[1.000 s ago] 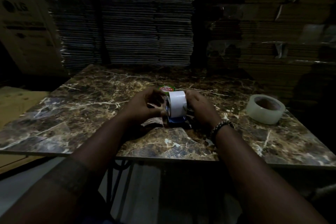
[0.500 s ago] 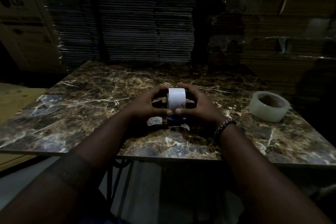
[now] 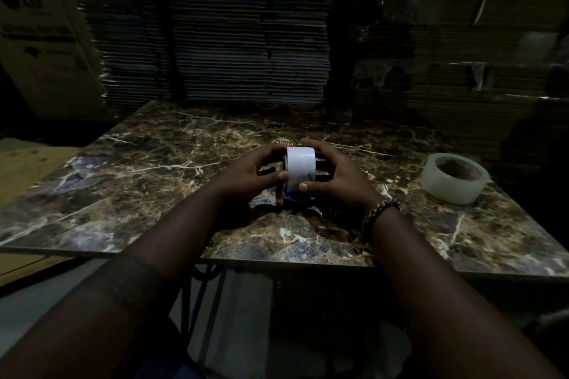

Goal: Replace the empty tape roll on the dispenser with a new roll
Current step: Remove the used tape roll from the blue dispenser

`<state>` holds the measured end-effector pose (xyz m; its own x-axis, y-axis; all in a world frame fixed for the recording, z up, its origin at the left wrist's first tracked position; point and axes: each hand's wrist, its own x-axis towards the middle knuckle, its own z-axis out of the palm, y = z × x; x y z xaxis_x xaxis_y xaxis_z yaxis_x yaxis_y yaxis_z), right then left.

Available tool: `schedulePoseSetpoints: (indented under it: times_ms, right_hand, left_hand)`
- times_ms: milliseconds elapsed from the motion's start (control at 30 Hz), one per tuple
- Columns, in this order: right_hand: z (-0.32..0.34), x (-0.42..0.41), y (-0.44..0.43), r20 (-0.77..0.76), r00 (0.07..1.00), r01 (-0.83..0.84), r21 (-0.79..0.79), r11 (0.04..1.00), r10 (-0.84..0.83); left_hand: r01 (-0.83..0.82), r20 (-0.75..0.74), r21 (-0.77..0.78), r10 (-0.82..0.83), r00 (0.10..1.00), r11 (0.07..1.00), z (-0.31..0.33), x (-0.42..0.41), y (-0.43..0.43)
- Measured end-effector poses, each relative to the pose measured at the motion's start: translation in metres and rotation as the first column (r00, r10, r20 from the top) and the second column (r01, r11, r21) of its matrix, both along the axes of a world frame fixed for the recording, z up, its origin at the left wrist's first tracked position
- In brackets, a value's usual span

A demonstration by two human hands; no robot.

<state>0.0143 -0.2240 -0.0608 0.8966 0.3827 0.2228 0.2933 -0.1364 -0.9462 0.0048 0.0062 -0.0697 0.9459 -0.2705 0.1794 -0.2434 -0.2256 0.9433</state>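
Observation:
A white tape core (image 3: 300, 167) stands on edge in the tape dispenser (image 3: 298, 197), whose blue base rests on the marble table (image 3: 160, 169) near its front edge. My left hand (image 3: 254, 174) grips the dispenser's left side, thumb against the core. My right hand (image 3: 334, 177) cups the right side, thumb pressed on the core's lower face. A full roll of clear tape (image 3: 455, 177) lies flat on the table to the right, well apart from both hands. Most of the dispenser's frame is hidden by my fingers.
A green and red label (image 3: 283, 142) peeks out just behind my hands. Stacks of flattened cardboard (image 3: 246, 28) rise right behind the table, and a large box (image 3: 40, 40) stands at the back left. The room is very dim.
My right hand has come forward and closed around the core's right side, thumb now on its face. The left hand keeps its grip. The clear roll has not moved.

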Motion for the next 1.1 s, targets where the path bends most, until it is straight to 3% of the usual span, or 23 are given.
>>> schedulePoseSetpoints:
  times_ms: [267,467,633,833,1100]
  right_hand:
    - [0.000,0.001,0.000,-0.002,1.000,0.021,-0.014,1.000,-0.021]
    - [0.001,0.000,0.002,0.009,0.999,0.033,-0.021,0.999,-0.033]
    - [0.000,0.000,0.003,0.027,0.999,0.025,-0.011,1.000,-0.024]
    - [0.000,0.001,0.004,0.038,0.999,0.028,-0.015,1.000,-0.027]
    - [-0.004,0.005,0.005,0.034,0.999,0.041,-0.023,0.999,-0.040]
  left_hand:
    - [0.038,-0.071,-0.058,-0.042,0.997,0.998,0.000,0.000,0.000]
    - [0.025,-0.009,0.082,-0.025,1.000,0.996,-0.001,0.004,0.002]
    - [0.038,-0.074,-0.064,-0.043,0.996,0.997,-0.003,-0.002,-0.001]
    - [0.056,-0.099,-0.133,-0.069,0.993,0.990,-0.001,-0.006,-0.004]
    - [0.038,-0.063,-0.113,-0.045,0.997,0.993,0.000,-0.008,-0.005]
